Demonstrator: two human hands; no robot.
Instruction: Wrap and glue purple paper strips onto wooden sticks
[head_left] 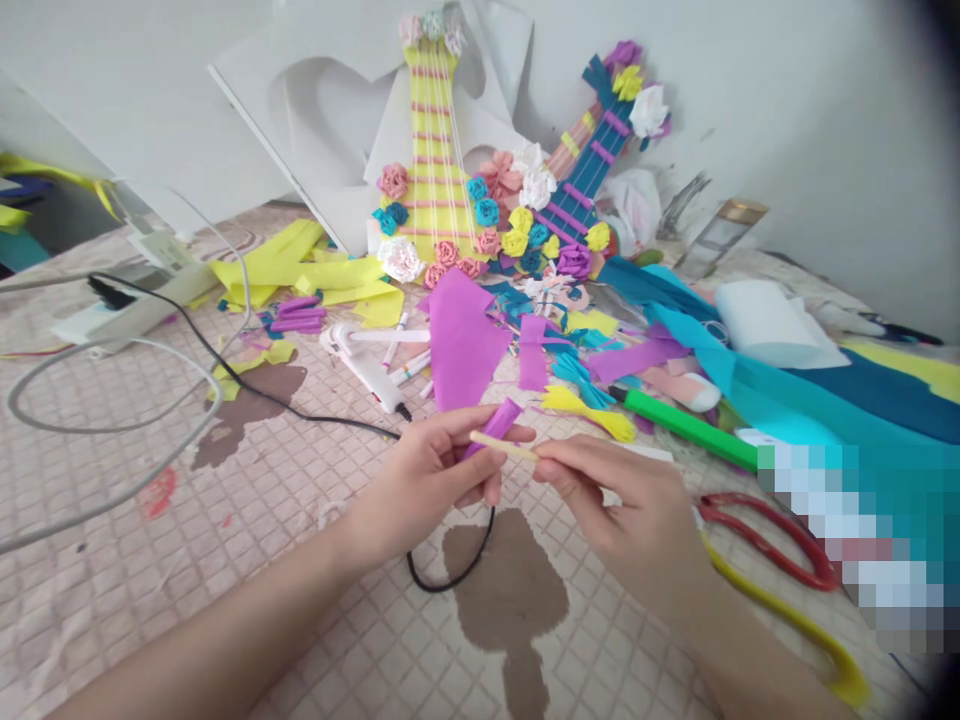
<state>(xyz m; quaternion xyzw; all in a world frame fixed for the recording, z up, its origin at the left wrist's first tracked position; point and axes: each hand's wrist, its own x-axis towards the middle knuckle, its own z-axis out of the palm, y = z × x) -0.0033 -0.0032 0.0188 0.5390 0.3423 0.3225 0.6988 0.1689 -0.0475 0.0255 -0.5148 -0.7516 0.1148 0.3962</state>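
My left hand (442,462) pinches a small purple paper roll (504,416) near the middle of the view. From the right, my right hand (615,490) holds a thin pale yellow stick (501,446) between thumb and fingers. The stick's far end crosses over the purple roll at my left fingertips. Just beyond my hands lies a large purple paper piece (465,340). A white glue gun (367,370) rests left of it, its black cord (315,418) running behind and under my left hand.
Two paper-flowered guitar shapes, one yellow (433,130) and one blue (600,165), lean on the wall. Paper scraps, a green pen-like tool (690,428), red-handled scissors (772,540), a white roll (776,325) and a power strip (127,310) lie around.
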